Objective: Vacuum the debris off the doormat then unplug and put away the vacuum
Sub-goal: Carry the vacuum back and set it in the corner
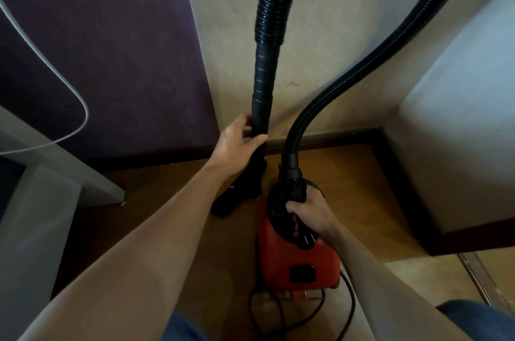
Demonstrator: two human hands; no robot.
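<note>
The red vacuum stands on the wooden floor in a corner, close to the cream wall, between a purple panel on the left and a white cabinet on the right. My right hand grips the black carry handle on top of it, fingers curled tight around the bar. My left hand holds the black tube low down, thumb and fingers wrapped round it, above the nozzle that rests on the floor beside the vacuum. The ribbed hose arcs from the vacuum's front up out of view. A black cord lies looped behind the casing. The dark panel on the red casing is too blurred to read.
</note>
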